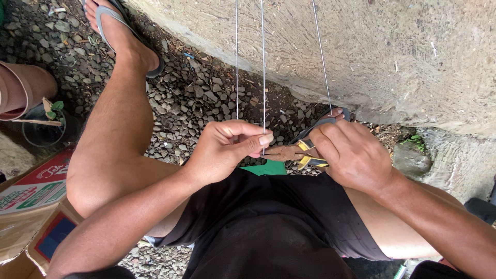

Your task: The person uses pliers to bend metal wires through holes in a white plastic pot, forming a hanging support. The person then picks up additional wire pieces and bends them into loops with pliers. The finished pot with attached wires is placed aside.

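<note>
Over gravel beside concrete wall, seated person works thin wires (263,62) running up out of frame. Left hand (227,147) pinches one wire between thumb and forefinger, just beside rusty pliers (289,152). Right hand (351,155) wrapped tight round yellow handles, jaws at wire. Risks, as judged: wire slipping from pinch and whipping; jaws nipping left fingertip, so close; cut end springing toward bare legs.

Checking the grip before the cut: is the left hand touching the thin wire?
Touching. The head view shows the left hand pinching the wire between thumb and forefinger, with no gap, beside the pliers held in the right hand.
</note>
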Demonstrator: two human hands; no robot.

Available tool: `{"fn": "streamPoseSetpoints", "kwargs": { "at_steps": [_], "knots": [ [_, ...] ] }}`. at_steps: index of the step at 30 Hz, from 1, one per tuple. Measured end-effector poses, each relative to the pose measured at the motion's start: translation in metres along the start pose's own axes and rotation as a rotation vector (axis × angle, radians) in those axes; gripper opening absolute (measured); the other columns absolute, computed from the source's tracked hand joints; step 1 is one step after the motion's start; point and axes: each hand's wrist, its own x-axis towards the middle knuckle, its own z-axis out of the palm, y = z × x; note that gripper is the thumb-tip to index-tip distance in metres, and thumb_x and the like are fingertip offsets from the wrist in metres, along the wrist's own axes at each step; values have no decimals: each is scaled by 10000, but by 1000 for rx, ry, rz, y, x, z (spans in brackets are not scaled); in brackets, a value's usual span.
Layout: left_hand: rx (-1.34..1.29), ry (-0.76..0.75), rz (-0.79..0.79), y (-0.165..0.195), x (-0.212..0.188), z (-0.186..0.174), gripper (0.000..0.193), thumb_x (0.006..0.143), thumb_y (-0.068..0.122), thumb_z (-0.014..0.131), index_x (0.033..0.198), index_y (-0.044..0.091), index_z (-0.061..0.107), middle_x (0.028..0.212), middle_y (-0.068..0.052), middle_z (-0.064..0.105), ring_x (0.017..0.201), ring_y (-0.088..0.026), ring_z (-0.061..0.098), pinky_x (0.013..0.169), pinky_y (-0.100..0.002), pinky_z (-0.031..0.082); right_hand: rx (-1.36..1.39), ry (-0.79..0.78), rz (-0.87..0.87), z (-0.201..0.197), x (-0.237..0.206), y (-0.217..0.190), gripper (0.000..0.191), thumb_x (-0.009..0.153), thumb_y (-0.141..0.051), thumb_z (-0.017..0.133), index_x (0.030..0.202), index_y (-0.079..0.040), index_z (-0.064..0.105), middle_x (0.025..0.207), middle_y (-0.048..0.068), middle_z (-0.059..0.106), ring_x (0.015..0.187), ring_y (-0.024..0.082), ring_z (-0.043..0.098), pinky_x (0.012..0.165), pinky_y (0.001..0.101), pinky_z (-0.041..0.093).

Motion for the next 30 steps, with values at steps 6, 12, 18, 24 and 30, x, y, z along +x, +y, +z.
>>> {"fn": "streamPoseSetpoints", "kwargs": {
  "at_steps": [6,12,18,24,30],
  "knots": [
    [-5,-18,3,-1,2,-1,197,962,100,719,1120,-8,765,987,-94,793,848,-97,729,779,-255,629,-165,64,-81,-1,-3,2,333,801,-122,723,1106,-2,666,981,97,650,829,238,630,707,360,508],
    [-27,8,-36,3,3,-7,181,962,118,717,1082,-9,765,978,-85,783,901,-112,728,859,-278,613,-96,120,-112,9,-5,3,276,919,-188,732,1056,28,627,1111,177,618,952,306,658,843,421,546],
    [-171,-2,-71,6,1,-6,189,962,111,724,1085,-29,751,984,-78,766,911,-113,707,881,-292,585,55,-90,-39,10,-6,4,275,775,-203,737,930,-15,611,1263,188,604,1176,365,659,1007,500,551],
    [-261,-44,-49,3,-3,-5,212,978,104,719,1130,-42,736,985,-92,751,898,-128,707,873,-300,600,659,-798,420,2,2,9,395,859,-426,690,1095,-109,715,1080,57,711,989,219,735,873,367,562],
    [-208,-5,-89,-1,-5,-6,229,962,88,717,1144,-51,731,1020,-100,763,906,-119,710,860,-286,605,1042,-1183,544,4,18,36,381,875,-452,634,963,-123,804,997,-37,847,989,136,749,909,319,584]
  ]
}}
